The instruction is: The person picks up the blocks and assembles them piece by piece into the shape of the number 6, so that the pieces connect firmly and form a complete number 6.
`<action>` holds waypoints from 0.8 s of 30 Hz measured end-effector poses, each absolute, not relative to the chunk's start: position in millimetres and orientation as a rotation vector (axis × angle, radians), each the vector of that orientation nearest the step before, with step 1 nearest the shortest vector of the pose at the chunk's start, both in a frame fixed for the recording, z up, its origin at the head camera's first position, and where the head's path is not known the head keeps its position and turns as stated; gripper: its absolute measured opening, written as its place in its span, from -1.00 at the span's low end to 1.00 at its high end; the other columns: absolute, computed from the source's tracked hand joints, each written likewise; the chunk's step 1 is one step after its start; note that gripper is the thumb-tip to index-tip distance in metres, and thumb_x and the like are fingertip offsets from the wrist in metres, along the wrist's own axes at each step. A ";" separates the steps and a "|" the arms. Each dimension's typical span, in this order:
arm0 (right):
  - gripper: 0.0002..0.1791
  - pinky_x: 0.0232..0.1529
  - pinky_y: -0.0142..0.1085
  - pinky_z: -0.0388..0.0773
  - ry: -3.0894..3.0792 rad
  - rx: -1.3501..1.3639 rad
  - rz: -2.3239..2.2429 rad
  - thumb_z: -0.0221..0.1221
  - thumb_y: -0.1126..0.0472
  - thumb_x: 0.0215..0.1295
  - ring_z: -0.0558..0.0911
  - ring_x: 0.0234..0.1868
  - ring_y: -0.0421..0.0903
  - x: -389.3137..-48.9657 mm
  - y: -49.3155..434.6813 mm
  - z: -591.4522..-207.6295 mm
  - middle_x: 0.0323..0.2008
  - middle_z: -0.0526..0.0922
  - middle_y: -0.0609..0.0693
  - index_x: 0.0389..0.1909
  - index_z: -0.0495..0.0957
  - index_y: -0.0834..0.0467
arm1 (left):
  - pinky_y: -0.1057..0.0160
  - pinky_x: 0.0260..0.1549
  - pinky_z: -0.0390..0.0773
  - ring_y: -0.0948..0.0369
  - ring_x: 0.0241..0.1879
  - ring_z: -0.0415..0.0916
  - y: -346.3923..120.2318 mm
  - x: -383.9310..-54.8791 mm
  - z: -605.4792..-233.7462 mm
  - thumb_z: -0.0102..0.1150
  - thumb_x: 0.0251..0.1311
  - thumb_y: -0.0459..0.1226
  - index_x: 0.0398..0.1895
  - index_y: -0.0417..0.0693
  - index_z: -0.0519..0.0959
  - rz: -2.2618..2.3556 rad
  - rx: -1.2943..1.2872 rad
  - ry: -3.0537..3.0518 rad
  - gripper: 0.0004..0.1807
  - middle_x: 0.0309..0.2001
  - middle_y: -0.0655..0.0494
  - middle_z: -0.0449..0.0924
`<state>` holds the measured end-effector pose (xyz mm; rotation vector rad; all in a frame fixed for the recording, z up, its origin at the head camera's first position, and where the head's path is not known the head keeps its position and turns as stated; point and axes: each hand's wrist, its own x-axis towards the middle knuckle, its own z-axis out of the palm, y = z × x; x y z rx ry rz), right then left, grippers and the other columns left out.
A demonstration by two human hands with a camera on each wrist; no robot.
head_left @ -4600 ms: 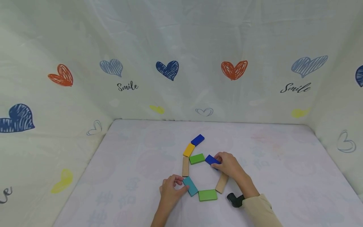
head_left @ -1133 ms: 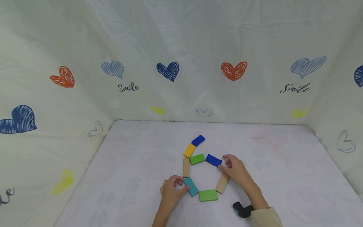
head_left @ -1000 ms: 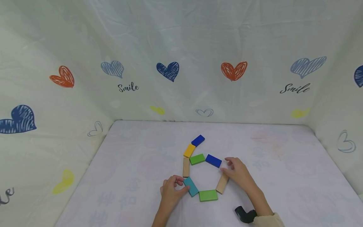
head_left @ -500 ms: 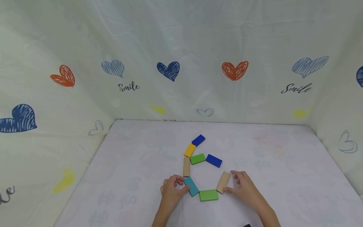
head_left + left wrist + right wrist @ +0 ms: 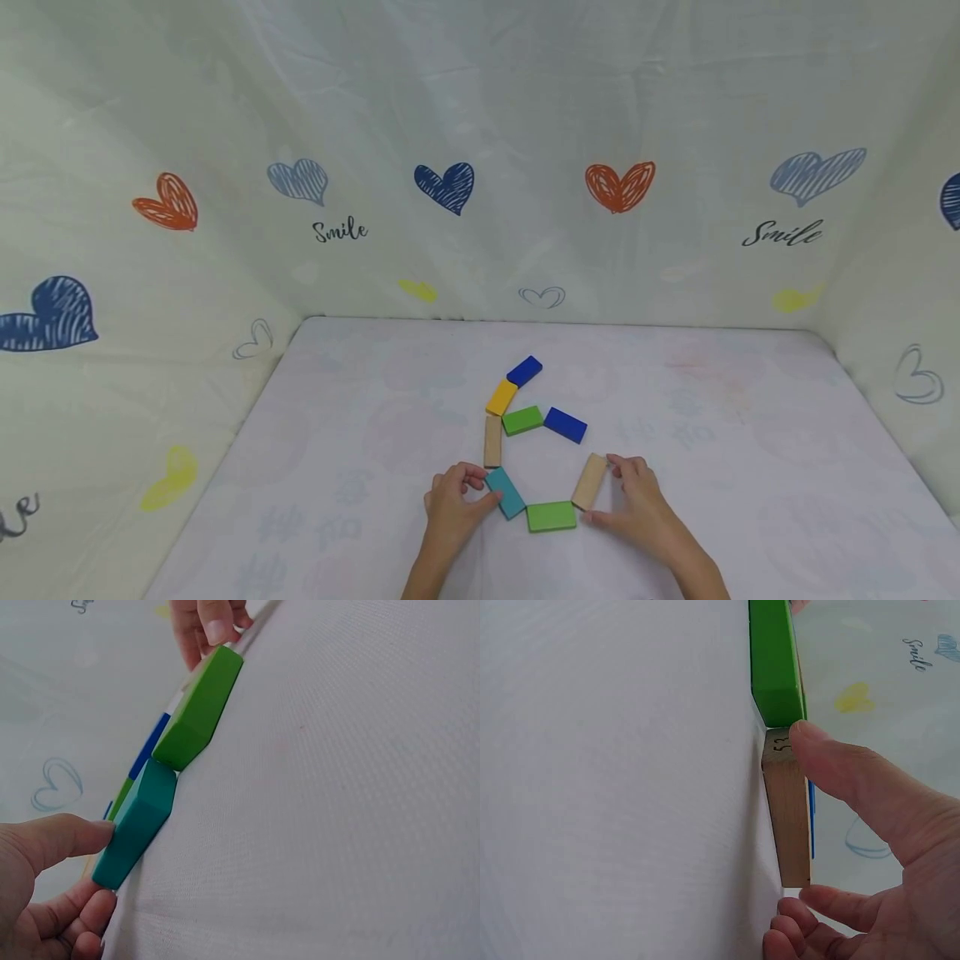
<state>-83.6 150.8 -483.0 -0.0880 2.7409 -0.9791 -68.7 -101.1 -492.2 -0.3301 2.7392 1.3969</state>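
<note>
Flat wooden blocks lie end to end on the table, forming a figure like a 6. My left hand [image 5: 450, 504] pinches the teal block [image 5: 506, 492] at the lower left between thumb and fingers. At the lower right, my right hand [image 5: 645, 508] spans the plain wooden block [image 5: 590, 482], thumb at its near end and index finger at its far end. The right wrist view shows "53" on that block's end [image 5: 778, 744]. Between both hands lies a green block [image 5: 551, 517], its corners meeting its neighbours. A gap separates the plain block from the blue block [image 5: 566, 425] above it.
Behind the ring's left side stand another plain block [image 5: 492, 442], a second green block [image 5: 522, 421], a yellow block [image 5: 502, 397] and a far blue block [image 5: 524, 371]. A white cloth covers the table [image 5: 360, 392]; a heart-printed curtain [image 5: 525, 250] encloses its back and sides.
My right hand has let go of the blue block and come nearer, down to the plain block's ends. The dark object by the right wrist has left view. My left hand stays at the teal block.
</note>
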 end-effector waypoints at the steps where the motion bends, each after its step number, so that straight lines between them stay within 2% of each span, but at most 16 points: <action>1: 0.03 -0.09 -0.12 0.40 2.753 -0.101 -0.971 0.48 -0.02 -0.27 0.35 -0.11 -0.01 -83.5 150.5 -483.5 -0.10 0.35 0.13 0.20 0.23 0.39 | 0.13 -0.22 0.08 0.23 -0.29 0.24 -100.9 -69.0 -492.0 0.40 -0.16 -0.19 -0.31 0.00 0.51 1.397 -0.331 2.736 -0.68 -0.43 0.19 0.46; 6: 0.01 0.01 -0.02 0.36 2.797 -0.136 -0.989 0.48 0.01 -0.27 0.35 -0.06 0.04 -81.7 149.5 -486.7 -0.09 0.36 0.16 0.18 0.23 0.40 | 0.12 -0.21 0.08 0.24 -0.29 0.24 -100.0 -70.3 -494.3 0.40 -0.17 -0.20 -0.33 0.01 0.51 1.390 -0.349 2.732 -0.69 -0.44 0.20 0.45; 16: -0.07 0.04 -0.03 0.38 2.812 -0.141 -0.996 0.45 0.05 -0.20 0.40 -0.06 0.01 -80.9 150.1 -487.6 -0.10 0.38 0.13 0.18 0.23 0.36 | 0.11 -0.21 0.08 0.24 -0.30 0.24 -100.3 -69.2 -496.7 0.40 -0.17 -0.19 -0.34 0.01 0.51 1.385 -0.344 2.738 -0.70 -0.45 0.21 0.45; 24: -0.09 -0.22 -0.28 0.40 2.780 -0.107 -0.976 0.44 0.05 -0.17 0.38 -0.21 -0.14 -85.1 151.0 -482.4 -0.20 0.40 0.01 0.20 0.24 0.30 | 0.11 -0.21 0.08 0.24 -0.30 0.23 -100.6 -69.8 -495.5 0.40 -0.16 -0.19 -0.33 0.01 0.51 1.377 -0.342 2.740 -0.69 -0.45 0.21 0.45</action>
